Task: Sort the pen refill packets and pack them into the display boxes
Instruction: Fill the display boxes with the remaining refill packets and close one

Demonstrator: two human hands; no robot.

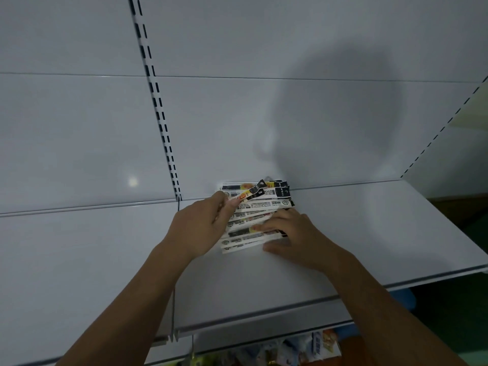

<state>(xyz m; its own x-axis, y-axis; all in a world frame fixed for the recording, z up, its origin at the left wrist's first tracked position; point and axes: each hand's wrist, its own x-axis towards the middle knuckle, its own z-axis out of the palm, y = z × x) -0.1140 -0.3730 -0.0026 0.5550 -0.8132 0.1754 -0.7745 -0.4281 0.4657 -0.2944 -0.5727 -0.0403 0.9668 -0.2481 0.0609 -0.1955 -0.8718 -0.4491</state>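
Observation:
Several long, narrow pen refill packets [260,204], white with black ends and yellow-orange print, lie fanned out on a white shelf [369,233] near its back edge. My left hand [200,225] is at the left side of the fan and pinches the end of one packet [248,194], lifting it at an angle above the others. My right hand [293,236] rests on the right side of the fan, fingers spread flat over the lower packets. No display box is in view.
White back panels rise behind the shelf, with a slotted upright [158,101] left of the packets and another [443,128] at the right. Below the shelf's front edge, coloured packaged goods [303,350] show on a lower level.

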